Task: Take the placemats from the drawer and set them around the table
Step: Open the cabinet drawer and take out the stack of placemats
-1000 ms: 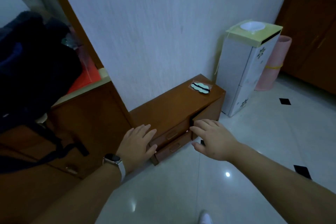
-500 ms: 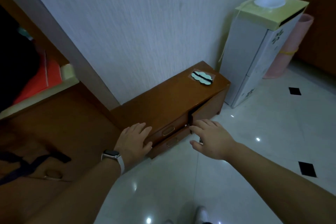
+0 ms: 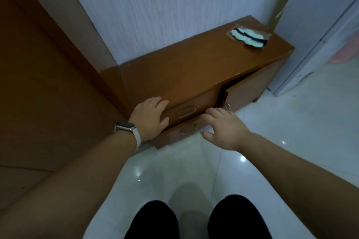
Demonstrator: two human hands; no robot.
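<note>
Brown wooden drawer [image 3: 206,101], metal handle [image 3: 186,111]

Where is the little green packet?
In the head view, the green packet lies on top of the cabinet, at its far right end, near the wall.

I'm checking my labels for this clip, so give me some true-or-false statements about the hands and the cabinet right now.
1. The left hand rests flat on the front edge of the cabinet. True.
2. The right hand holds a placemat. False: it holds nothing, its fingers spread near the lower drawer.
3. The green packet lies on the floor. False: it lies on the cabinet top.
4. A watch sits on the left wrist. True.
</note>
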